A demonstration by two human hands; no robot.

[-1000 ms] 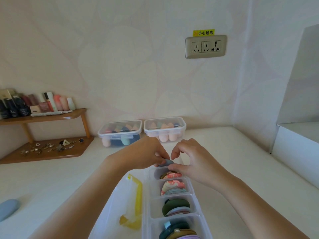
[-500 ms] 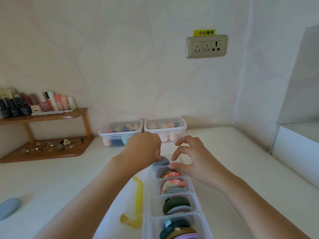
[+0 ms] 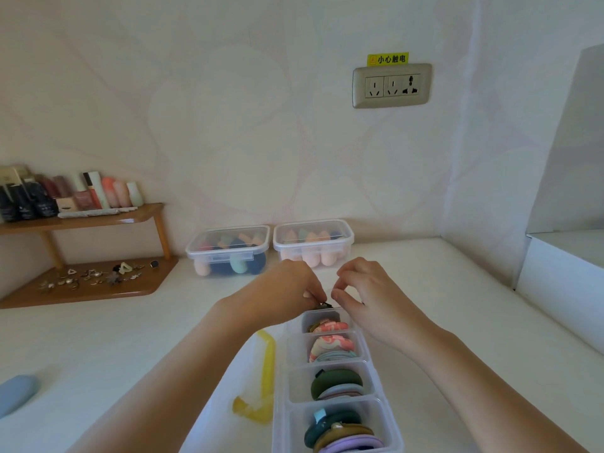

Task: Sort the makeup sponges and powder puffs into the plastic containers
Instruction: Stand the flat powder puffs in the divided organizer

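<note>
A long clear divided container runs toward me, its compartments packed with upright round powder puffs in green, pink, blue and purple. Both hands meet over its far end. My left hand pinches a small dark puff at the rim of the farthest compartment; most of the puff is hidden by the fingers. My right hand hovers just right of it with thumb and fingers curled close together, and whether they touch the puff is unclear.
Two lidded clear boxes of egg-shaped makeup sponges stand at the wall. A clear lid with yellow clips lies left of the divided container. A wooden shelf with bottles and small trinkets is far left; a blue object lies near the left edge.
The blue-grey puff held a second ago is out of sight. My left hand now pinches a small dark piece at the far compartment's rim. My right hand has drawn closer to the left.
</note>
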